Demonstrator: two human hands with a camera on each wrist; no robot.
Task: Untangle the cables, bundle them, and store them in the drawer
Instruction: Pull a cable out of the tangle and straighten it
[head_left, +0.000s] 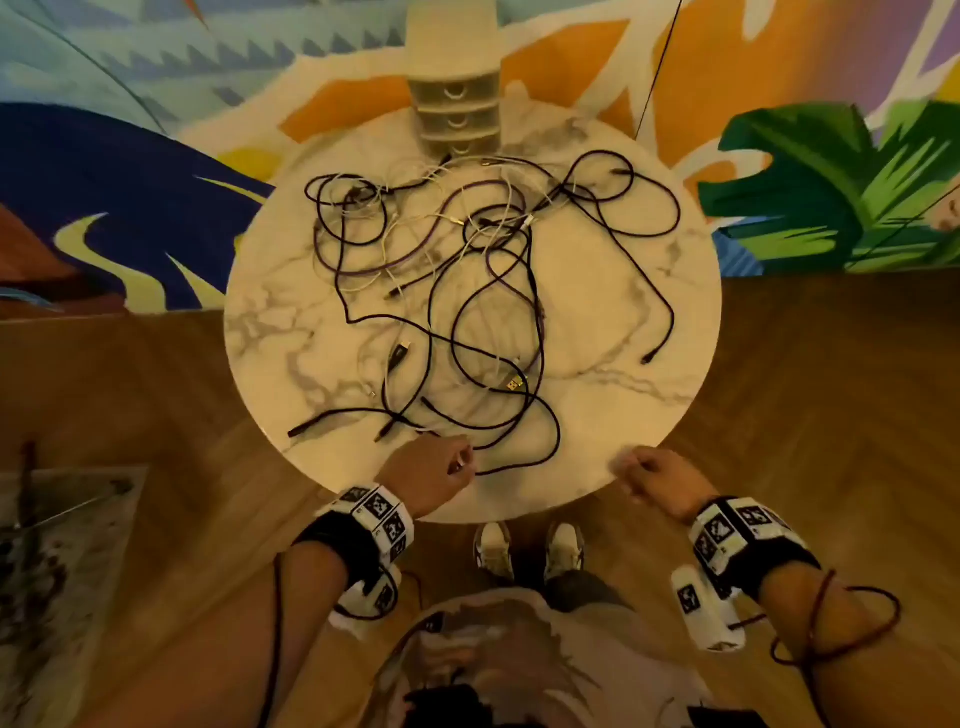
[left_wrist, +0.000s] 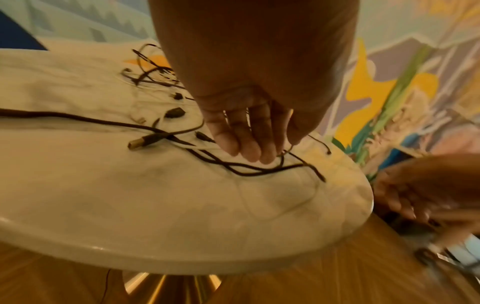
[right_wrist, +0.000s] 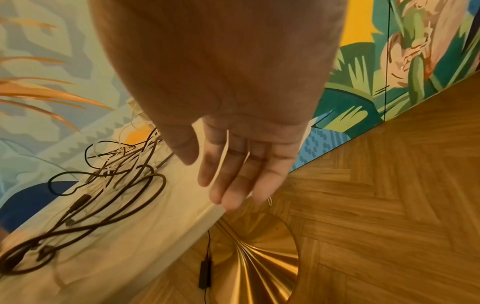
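Cables (head_left: 457, 312) look light and floppy, snag-prone; best grabbed by a stiff plug near the bench's (head_left: 649, 291) near edge; left hand (head_left: 431, 470) and right hand (head_left: 652, 475) both relaxed, holding nothing.

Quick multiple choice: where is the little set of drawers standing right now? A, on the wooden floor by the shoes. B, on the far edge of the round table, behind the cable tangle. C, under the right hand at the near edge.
B: the drawers stand at the far edge of the table, beyond the cables, while the right hand hovers open at the near edge.
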